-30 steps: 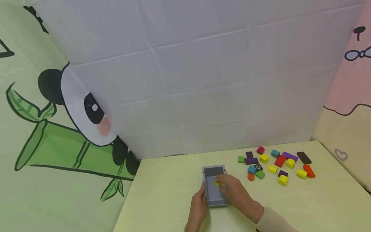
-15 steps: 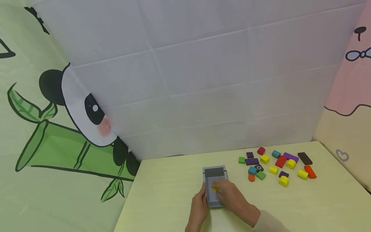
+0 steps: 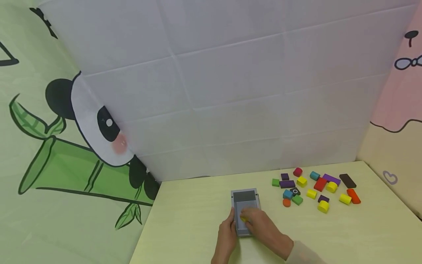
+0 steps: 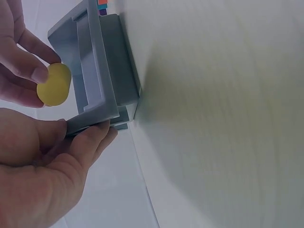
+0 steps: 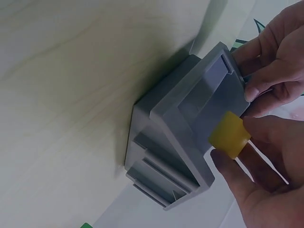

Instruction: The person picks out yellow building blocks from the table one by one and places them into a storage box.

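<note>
A grey plastic box point(image 3: 244, 190) with an open top and a recessed inside stands on the table in front of me. My left hand point(image 3: 226, 234) grips its left side, thumb at the rim and fingers underneath the edge in the left wrist view. Between the thumb and fingertips of my right hand point(image 3: 263, 226) is a small yellow cylinder block point(image 5: 229, 135), held over the box's opening. In the head view the fingers cover most of that block, while its round end shows in the left wrist view. Ledges point(image 5: 161, 166) run along one outer end of the box.
Several loose coloured blocks lie on the table to the right of the box, among them a red block point(image 3: 320, 184), a blue block point(image 3: 288, 194), a yellow cylinder point(image 3: 323, 206) and a dark brown block point(image 3: 347, 180). A white cloth wall point(image 3: 211, 110) rises behind the table point(image 3: 178, 220).
My right hand has brought the yellow cylinder block a little nearer to me over the box. The left hand keeps its grip on the box, which stays in place.
</note>
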### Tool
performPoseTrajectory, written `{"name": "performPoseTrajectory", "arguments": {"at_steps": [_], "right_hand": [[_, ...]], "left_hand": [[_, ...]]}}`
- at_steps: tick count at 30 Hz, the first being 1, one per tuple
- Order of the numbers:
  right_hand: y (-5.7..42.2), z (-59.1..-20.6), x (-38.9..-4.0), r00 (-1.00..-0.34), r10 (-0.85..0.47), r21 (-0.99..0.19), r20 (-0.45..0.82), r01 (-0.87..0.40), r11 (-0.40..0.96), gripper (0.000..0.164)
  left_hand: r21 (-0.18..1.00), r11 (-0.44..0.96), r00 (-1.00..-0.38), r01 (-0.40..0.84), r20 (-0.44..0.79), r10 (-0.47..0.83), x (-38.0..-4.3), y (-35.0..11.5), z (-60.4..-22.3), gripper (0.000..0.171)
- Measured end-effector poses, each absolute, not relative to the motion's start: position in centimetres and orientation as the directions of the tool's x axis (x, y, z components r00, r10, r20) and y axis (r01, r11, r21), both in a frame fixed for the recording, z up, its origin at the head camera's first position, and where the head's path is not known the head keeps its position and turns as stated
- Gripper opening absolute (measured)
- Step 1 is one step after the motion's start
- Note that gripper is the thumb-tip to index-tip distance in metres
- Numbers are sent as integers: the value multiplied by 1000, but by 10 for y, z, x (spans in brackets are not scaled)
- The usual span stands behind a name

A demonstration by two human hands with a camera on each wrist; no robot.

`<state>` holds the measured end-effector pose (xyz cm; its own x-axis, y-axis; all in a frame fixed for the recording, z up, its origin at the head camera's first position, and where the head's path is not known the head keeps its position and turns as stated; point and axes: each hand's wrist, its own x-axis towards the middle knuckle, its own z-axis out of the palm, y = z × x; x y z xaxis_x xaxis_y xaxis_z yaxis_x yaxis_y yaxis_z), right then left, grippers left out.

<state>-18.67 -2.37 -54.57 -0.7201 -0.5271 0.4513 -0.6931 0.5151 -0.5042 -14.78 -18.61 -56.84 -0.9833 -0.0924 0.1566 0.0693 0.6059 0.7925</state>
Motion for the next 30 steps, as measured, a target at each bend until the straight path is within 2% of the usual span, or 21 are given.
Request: {"name": "performPoseTrajectory", "arguments": {"at_steps": [20, 25, 30], "right_hand": [[-25, -557, -190, -708, -544, -488, 450, -705, 514, 23], [-28, -560, -193, -683, -550, -475, 481, -730, 492, 21], [-32, -561, -195, -657, -563, -469, 502, -753, 461, 27]], "left_hand": [[796, 601, -982, 69, 160, -99, -148, -186, -570, 48], [799, 598, -984, 62, 148, -96, -148, -186, -570, 48], [807, 587, -986, 59, 138, -90, -146, -185, -569, 48]]}}
